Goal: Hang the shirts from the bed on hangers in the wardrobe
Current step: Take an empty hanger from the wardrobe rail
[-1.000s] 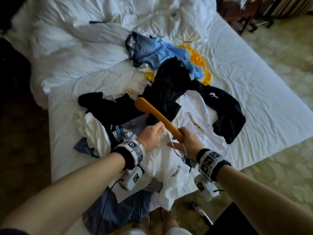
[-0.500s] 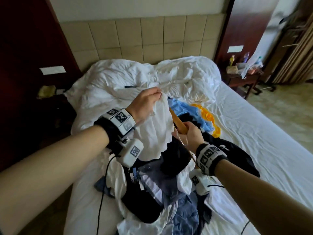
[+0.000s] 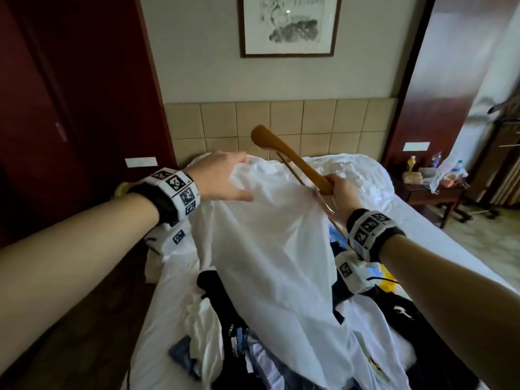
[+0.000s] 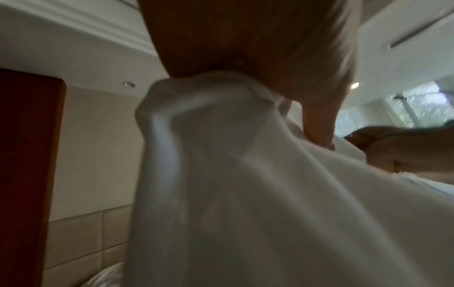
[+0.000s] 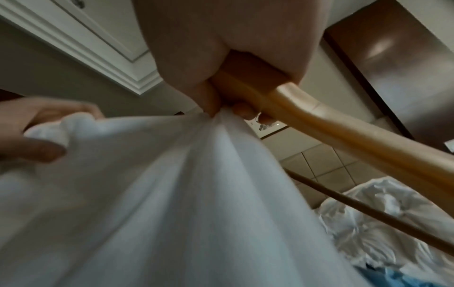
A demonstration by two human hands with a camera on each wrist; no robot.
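A white shirt (image 3: 270, 249) hangs in the air between my two hands, above the bed. My left hand (image 3: 222, 175) grips a bunched edge of the white shirt (image 4: 221, 136) at its top left. My right hand (image 3: 337, 192) grips the middle of a wooden hanger (image 3: 292, 159) and also pinches the shirt (image 5: 172, 194) against it. The hanger (image 5: 343, 128) points up and left toward the headboard, and its metal hook (image 3: 326, 204) curls below my right hand. More shirts (image 3: 253, 347), black, white and blue, lie heaped on the bed under the lifted one.
The white bed (image 3: 439, 246) stretches ahead to a tiled headboard (image 3: 309, 122) with crumpled bedding. A dark red panel (image 3: 70, 108) stands on the left. A nightstand (image 3: 433, 192) with bottles stands at the right, beside tiled floor (image 3: 492, 243).
Both hands have risen with the white shirt and the hanger, and my view has tilted up toward the wall. The hanger end now sticks out above the shirt.
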